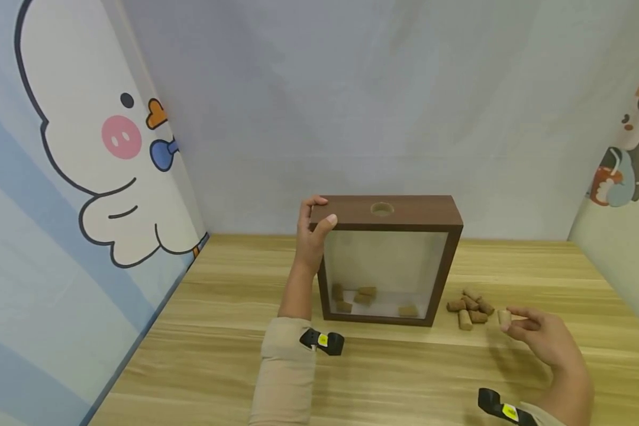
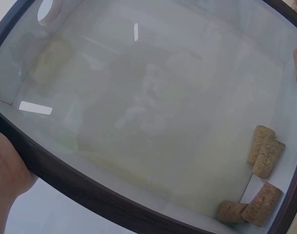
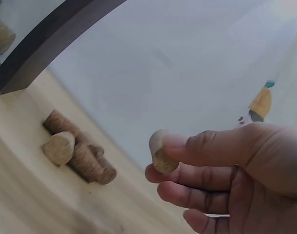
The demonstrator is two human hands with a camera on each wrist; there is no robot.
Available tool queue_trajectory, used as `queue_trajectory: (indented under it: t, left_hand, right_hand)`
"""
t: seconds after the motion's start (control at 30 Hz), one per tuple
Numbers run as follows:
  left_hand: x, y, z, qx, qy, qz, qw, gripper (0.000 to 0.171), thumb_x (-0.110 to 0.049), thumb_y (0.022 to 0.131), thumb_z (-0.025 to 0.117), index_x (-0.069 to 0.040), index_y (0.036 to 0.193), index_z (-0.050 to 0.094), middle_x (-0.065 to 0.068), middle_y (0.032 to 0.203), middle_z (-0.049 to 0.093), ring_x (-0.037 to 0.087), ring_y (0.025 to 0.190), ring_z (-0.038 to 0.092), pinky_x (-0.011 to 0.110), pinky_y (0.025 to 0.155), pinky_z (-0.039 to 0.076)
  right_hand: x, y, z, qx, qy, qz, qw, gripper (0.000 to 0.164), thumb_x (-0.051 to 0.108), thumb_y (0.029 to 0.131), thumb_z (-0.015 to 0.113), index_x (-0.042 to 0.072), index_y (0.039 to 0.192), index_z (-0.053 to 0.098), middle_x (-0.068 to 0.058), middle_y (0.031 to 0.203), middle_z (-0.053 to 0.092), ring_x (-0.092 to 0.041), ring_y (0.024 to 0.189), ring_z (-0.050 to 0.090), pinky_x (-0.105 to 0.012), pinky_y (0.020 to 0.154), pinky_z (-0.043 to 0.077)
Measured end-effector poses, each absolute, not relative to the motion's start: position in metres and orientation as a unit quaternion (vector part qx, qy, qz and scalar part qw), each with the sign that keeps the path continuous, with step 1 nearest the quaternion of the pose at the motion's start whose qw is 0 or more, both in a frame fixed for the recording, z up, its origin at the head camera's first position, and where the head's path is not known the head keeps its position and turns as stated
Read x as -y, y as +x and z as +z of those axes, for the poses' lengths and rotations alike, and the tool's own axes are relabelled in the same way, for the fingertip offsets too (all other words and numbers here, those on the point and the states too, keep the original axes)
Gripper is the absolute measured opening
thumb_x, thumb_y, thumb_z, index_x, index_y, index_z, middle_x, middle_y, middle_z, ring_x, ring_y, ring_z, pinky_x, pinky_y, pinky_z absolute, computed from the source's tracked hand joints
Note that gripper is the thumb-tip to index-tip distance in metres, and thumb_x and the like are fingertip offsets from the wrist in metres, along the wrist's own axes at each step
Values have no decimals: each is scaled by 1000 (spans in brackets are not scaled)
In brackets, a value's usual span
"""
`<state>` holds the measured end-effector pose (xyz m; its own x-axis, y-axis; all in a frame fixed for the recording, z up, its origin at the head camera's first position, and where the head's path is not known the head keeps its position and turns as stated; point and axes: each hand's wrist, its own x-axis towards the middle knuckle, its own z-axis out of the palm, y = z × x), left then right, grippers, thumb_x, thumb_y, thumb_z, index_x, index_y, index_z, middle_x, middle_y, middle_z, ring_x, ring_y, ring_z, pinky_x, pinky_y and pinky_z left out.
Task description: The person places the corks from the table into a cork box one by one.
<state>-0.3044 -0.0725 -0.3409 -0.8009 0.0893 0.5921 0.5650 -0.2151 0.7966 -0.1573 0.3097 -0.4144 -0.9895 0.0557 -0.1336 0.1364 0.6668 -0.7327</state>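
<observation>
A dark brown wooden box frame (image 1: 389,214) with a clear front stands upright on the table, a round hole (image 1: 382,209) in its top. Several corks (image 1: 366,294) lie inside at the bottom, also visible as corks (image 2: 268,158) in the left wrist view. My left hand (image 1: 311,234) grips the frame's upper left corner, thumb in front and fingers over the top. To the right of the box, my right hand (image 1: 545,337) pinches one cork (image 3: 160,151) between thumb and fingers. Beside it lies a small pile of loose corks (image 1: 470,303).
The wood-grain table (image 1: 234,367) runs back to a plain pale wall (image 1: 383,118). At the left is a wall with a white cartoon bird (image 1: 80,89); another cartoon figure (image 1: 620,160) is on the right wall. A black camera (image 1: 323,341) sits on the left wrist.
</observation>
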Motion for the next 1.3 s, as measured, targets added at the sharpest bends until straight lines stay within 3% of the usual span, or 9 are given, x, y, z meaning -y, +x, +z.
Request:
queue_trajectory:
  t: [0.43,0.7,0.87,1.1,1.3]
  left_hand:
    - [73,-304,-340,611,-267,-725,171,47,-31,79,53,-1,113,38,6,127,34,19,113,33,41,88,31]
    - [75,-303,-341,615,-269,-723,164,48,-29,80,52,0,115,37,16,132,30,21,117,29,44,90,28]
    - [76,-304,-339,615,-264,-725,165,47,-33,80,53,-3,114,38,10,130,33,20,116,31,44,89,29]
    - [76,-305,-340,611,-266,-726,169,47,-31,80,53,-1,114,38,6,128,34,20,115,32,42,89,30]
    - [76,-307,-343,600,-274,-733,165,48,-25,80,52,2,116,37,6,127,33,19,114,31,40,88,30]
  right_hand:
    - [-297,-152,-386,-906,13,-420,53,67,36,91,57,-7,137,36,-28,117,55,-43,105,52,-54,79,43]
    - [-284,-150,-370,-913,-29,-408,0,58,30,91,59,-3,135,42,-23,112,59,-36,99,57,-47,75,48]
    - [-269,-151,-357,-914,-54,-400,-47,53,27,90,62,1,133,47,-22,111,60,-28,95,59,-40,71,49]
    - [-248,-152,-346,-901,-102,-410,-101,44,17,87,65,3,127,53,-14,102,64,-7,85,60,-24,68,47]
    - [-231,-155,-338,-885,-128,-428,-132,42,14,86,67,4,125,55,-12,100,64,-9,82,60,-23,67,47]
